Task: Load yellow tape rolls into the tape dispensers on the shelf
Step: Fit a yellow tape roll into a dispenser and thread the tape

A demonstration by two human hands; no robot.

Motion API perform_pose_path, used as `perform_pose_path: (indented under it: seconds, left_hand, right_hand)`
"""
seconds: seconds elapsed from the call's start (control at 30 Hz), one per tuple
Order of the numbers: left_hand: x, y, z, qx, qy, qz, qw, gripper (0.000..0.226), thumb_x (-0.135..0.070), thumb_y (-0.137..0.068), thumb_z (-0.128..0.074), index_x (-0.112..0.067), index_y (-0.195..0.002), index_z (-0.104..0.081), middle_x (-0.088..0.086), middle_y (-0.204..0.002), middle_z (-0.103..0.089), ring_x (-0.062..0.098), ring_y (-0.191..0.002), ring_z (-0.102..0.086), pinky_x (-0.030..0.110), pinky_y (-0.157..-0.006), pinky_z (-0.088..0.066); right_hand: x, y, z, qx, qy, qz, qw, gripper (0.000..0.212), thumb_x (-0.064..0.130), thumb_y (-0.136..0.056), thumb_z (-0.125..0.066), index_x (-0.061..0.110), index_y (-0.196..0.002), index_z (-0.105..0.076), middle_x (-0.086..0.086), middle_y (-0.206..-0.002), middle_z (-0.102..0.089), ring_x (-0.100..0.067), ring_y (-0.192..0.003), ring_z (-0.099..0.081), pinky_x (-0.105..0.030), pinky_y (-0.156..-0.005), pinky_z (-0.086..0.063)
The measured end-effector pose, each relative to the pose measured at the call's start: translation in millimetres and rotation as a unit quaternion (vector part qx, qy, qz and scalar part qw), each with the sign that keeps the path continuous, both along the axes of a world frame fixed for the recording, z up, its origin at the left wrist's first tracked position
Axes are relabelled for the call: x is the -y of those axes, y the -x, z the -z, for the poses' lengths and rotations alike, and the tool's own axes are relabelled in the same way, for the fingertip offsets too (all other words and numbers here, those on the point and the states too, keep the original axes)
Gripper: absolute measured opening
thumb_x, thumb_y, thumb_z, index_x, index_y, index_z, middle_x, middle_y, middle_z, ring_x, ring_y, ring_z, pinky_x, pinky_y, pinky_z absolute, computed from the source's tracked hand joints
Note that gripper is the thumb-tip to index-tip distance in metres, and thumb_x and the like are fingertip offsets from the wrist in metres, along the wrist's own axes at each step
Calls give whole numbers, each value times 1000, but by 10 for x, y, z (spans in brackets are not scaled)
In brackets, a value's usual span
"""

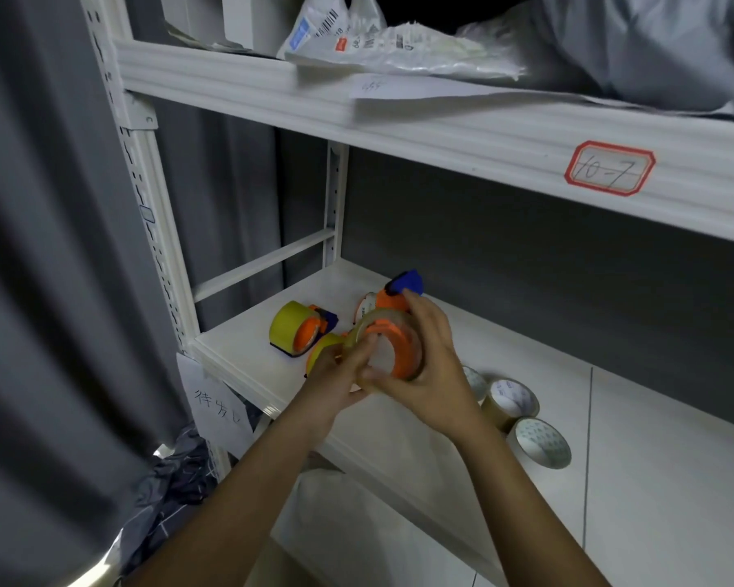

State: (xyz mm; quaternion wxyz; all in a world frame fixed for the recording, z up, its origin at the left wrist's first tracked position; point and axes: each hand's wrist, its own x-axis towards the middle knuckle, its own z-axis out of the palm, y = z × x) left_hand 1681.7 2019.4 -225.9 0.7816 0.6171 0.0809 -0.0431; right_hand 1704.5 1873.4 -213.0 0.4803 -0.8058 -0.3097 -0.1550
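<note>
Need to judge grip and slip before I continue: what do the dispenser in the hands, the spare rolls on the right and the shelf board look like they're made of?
Dispenser: likely hard moulded plastic, matte orange and blue. Spare rolls: glossy tan film on printed, probably cardboard cores. Shelf board: smooth white, likely painted metal or laminate.

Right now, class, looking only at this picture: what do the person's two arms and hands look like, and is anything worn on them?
Both forearms are bare up to the frame's bottom edge: no sleeves show. The left hand and right hand wear no gloves, and no rings, watch or wristband are visible.
</note>
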Motion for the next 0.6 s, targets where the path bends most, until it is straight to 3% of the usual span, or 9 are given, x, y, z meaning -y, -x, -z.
perform_pose_path:
  seconds: [0.1,0.2,0.27,0.33,0.4,0.47,0.6]
  left_hand:
    - [30,-21,41,1,20,-26,999,54,-49,-75,-65,-24,-121,-53,0,-123,-60,17,-112,-57,29,-80,-54]
    - [68,-31,60,22,19,-61,998,51,-49,-78,-64,-28,-122,-50,-1,-123,-59,15,-110,-58,26,-76,-53]
    - [99,-51,68,34,-6,-82,996,56,-56,-75,-62,-30,-122,-46,-3,-123,-58,13,-109,-58,29,-84,-51]
    - [141,-46,74,40,-41,-84,995,64,-64,-72,-57,-31,-124,-42,-5,-123,-56,12,-110,-55,31,-89,-47]
    - [184,-21,78,51,-69,-65,994,72,-66,-71,-55,-27,-130,-40,-6,-122,-56,11,-109,-56,28,-88,-49]
    - [196,9,61,70,-87,-51,992,77,-67,-66,-58,-27,-129,-42,-8,-118,-59,5,-104,-59,17,-79,-51]
    - [75,46,27,85,-94,26,992,72,-61,-68,-69,-29,-129,-46,-6,-123,-61,9,-113,-58,28,-92,-49]
  right_hand:
    - [-3,44,96,-70,-193,92,974,34,33,-88,-60,44,-116,-45,24,-120,-49,6,-109,-51,-14,-86,-50]
    - [2,64,191,-121,-151,177,965,5,33,-93,-50,34,-89,-48,11,-91,-60,-10,-84,-61,-25,-67,-54]
    - [-11,62,230,-200,-65,170,963,20,50,-94,-40,32,-88,-47,6,-85,-63,-17,-82,-63,-31,-70,-52]
    - [-39,60,213,-307,-53,116,943,45,71,-86,-27,34,-94,-51,6,-91,-65,-18,-87,-66,-35,-80,-54]
    - [-86,56,169,-402,-163,61,899,46,75,-82,-28,41,-95,-54,9,-99,-66,-16,-94,-66,-38,-86,-55]
    - [-114,56,120,-429,-258,35,865,42,73,-82,-35,42,-100,-58,7,-105,-68,-17,-101,-65,-40,-85,-56]
    - [-116,68,109,-404,-328,1,854,44,69,-83,-35,44,-95,-70,4,-102,-73,-15,-97,-69,-34,-75,-58]
